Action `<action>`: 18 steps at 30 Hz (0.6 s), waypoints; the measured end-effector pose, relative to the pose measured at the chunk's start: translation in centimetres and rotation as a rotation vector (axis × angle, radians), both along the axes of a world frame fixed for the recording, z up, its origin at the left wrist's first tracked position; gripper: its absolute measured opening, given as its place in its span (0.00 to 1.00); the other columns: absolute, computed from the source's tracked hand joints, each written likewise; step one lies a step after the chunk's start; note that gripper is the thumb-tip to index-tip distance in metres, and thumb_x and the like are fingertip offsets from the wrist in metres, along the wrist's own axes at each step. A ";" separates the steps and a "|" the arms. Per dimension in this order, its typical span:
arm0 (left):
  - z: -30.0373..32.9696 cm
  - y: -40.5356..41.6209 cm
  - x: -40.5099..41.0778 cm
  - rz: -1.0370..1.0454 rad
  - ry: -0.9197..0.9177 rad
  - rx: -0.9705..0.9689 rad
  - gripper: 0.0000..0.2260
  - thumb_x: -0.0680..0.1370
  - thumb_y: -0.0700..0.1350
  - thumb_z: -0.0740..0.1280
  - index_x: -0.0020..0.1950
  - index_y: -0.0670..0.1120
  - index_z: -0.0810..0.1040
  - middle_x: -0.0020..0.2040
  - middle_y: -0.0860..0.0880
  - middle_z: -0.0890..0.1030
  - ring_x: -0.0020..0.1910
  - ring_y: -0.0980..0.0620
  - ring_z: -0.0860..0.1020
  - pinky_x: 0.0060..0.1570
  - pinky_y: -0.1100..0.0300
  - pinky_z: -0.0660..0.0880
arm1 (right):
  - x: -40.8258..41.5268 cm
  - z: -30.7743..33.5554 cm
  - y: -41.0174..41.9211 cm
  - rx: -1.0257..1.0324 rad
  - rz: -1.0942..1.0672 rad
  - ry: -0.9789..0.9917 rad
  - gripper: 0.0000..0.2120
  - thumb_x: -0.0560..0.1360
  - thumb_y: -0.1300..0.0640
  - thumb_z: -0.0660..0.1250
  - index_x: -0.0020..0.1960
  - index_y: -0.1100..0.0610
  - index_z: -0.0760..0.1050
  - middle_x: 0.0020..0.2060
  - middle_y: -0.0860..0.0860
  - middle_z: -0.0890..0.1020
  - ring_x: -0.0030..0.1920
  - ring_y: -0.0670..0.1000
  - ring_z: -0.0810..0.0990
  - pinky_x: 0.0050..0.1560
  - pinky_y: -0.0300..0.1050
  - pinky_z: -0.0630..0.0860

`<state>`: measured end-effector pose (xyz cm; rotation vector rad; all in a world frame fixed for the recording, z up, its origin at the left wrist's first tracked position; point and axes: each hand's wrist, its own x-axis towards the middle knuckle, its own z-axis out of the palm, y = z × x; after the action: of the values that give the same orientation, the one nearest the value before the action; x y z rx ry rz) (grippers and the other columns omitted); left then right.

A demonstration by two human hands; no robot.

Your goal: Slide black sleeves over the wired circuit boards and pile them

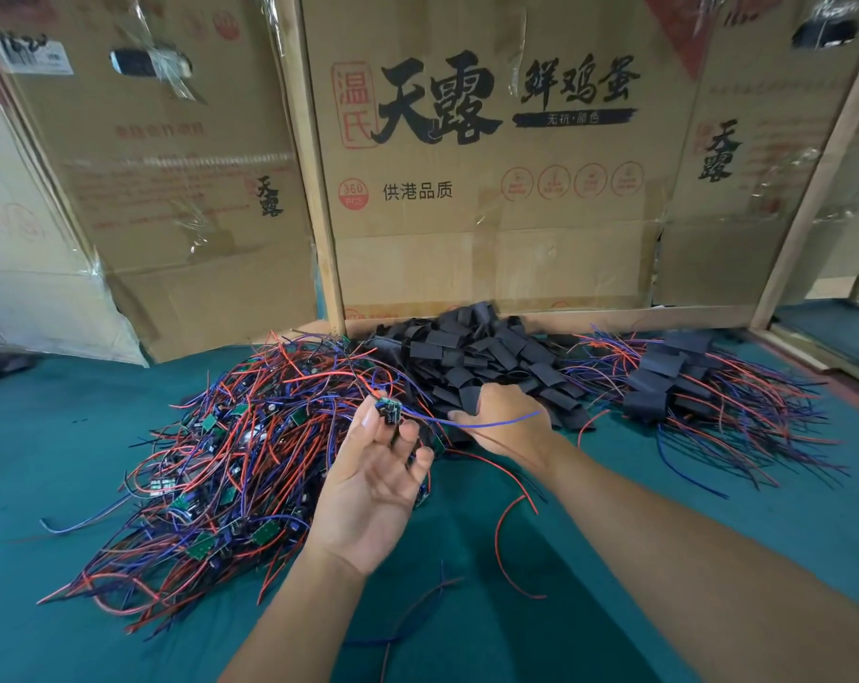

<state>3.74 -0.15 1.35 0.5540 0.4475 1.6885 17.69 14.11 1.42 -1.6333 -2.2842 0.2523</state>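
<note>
Nearest, on green cloth (467, 633): loose red wire (504, 539). Left: unsleeved board pile (230, 465). My left hand (373, 490), palm up, pinches one wired circuit board (387, 411) at the fingertips. My right hand (509, 419) reaches into the black sleeve heap (486, 352), gripping a sleeve (469, 397). Far right: sleeved pile (664, 382). Cardboard boxes (491, 165) behind.

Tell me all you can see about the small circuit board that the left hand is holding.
The circuit board is small and green with dark components on it, too small to make out. The left hand, palm up, pinches it at the fingertips, above the green table cover. A blue wire runs from it to the right, across the right hand; red wire leaves it toward the tangled pile behind. It carries no black sleeve.
</note>
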 end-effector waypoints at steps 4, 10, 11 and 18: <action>-0.2 0.1 -0.1 -0.011 -0.003 -0.013 0.11 0.72 0.51 0.71 0.49 0.51 0.72 0.42 0.52 0.71 0.41 0.54 0.79 0.41 0.59 0.77 | -1.2 -0.2 0.3 0.031 -0.051 -0.130 0.28 0.68 0.29 0.66 0.32 0.54 0.68 0.30 0.49 0.74 0.28 0.51 0.70 0.29 0.41 0.63; -0.4 0.3 0.2 0.000 -0.023 -0.040 0.14 0.72 0.50 0.72 0.53 0.50 0.71 0.42 0.51 0.70 0.40 0.53 0.77 0.39 0.60 0.76 | -1.0 0.0 0.3 0.039 -0.025 -0.170 0.20 0.69 0.41 0.70 0.33 0.54 0.66 0.31 0.49 0.74 0.32 0.55 0.73 0.29 0.41 0.64; -0.5 0.4 0.1 -0.005 -0.033 -0.040 0.12 0.73 0.50 0.71 0.52 0.49 0.72 0.42 0.51 0.69 0.39 0.53 0.77 0.38 0.60 0.76 | -0.5 0.1 0.2 -0.010 -0.031 -0.083 0.19 0.70 0.45 0.70 0.33 0.55 0.65 0.29 0.50 0.72 0.31 0.55 0.73 0.29 0.42 0.64; -0.7 0.5 -0.2 -0.043 -0.065 -0.057 0.17 0.74 0.50 0.70 0.59 0.50 0.69 0.44 0.51 0.67 0.39 0.54 0.74 0.39 0.61 0.75 | 6.9 -0.5 -3.2 -0.497 -0.110 0.932 0.09 0.75 0.67 0.62 0.45 0.56 0.65 0.34 0.59 0.84 0.26 0.55 0.80 0.23 0.38 0.68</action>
<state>3.57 0.34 0.62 0.4632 0.4322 1.6428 24.55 10.96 0.91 -1.3741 -1.4607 1.3164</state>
